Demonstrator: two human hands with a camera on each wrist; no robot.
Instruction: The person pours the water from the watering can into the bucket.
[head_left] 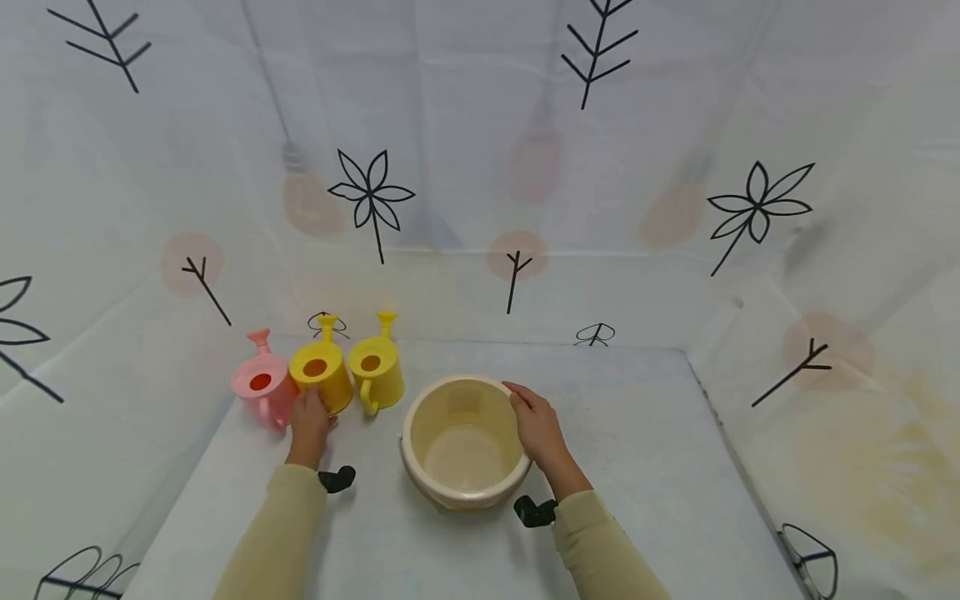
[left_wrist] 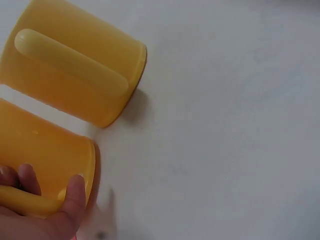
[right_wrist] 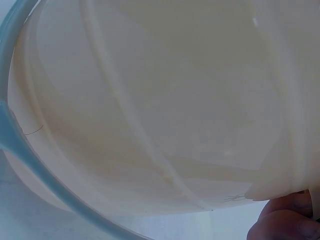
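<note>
My left hand (head_left: 309, 427) grips the handle (left_wrist: 30, 201) of the middle yellow watering can (head_left: 336, 392), fingers curled round it. Close on its right stands a second yellow watering can (head_left: 387, 385), its handle facing me. A pink watering can (head_left: 282, 390) is on the left, beside my hand. At the table's middle is a cream bucket (head_left: 461, 500), its inside showing no contents. My right hand (head_left: 542, 429) holds the bucket's right rim, fingertips over the edge. In the right wrist view the bucket's wall fills the picture, with a light blue curved handle (right_wrist: 50, 182) along it.
All of this stands on a white table (head_left: 615, 433). White cloth (head_left: 465, 150) printed with black plant drawings hangs behind and at both sides. The table's right edge (head_left: 723, 429) meets the cloth. A dark strap piece (head_left: 534, 512) sits at the right wrist.
</note>
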